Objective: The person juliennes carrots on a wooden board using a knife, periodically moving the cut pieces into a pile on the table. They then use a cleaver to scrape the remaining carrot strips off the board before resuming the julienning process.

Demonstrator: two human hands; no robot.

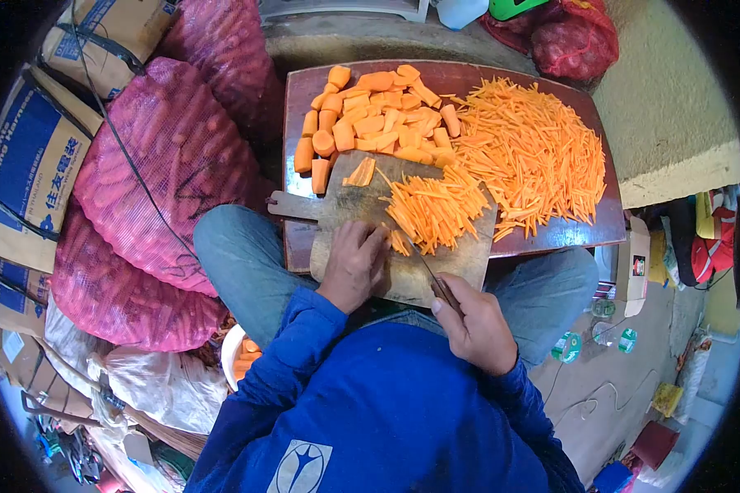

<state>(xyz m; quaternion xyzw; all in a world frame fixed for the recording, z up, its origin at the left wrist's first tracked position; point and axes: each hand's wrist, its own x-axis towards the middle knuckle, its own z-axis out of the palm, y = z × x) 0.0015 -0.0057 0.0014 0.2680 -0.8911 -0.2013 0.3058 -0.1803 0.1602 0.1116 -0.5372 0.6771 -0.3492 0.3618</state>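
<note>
My right hand [475, 325] is wrapped around the handle of a kitchen knife [441, 286], its blade angled down onto the wooden cutting board [349, 201]. Curled fingers of my left hand [355, 261] press on a carrot piece [397, 241] beside the blade; most of that piece is hidden under them. Thin carrot sticks [437, 209] lie heaped on the board, just beyond the knife. Near the board's far edge rests a flat carrot slice [359, 172].
The board sits on a dark red table [300, 90]. Carrot chunks [370, 111] cover its far left, and a big pile of carrot sticks [534, 156] its right. Mesh sacks [164, 164] and boxes [37, 156] stand at left. A white container [232, 353] holds more carrots.
</note>
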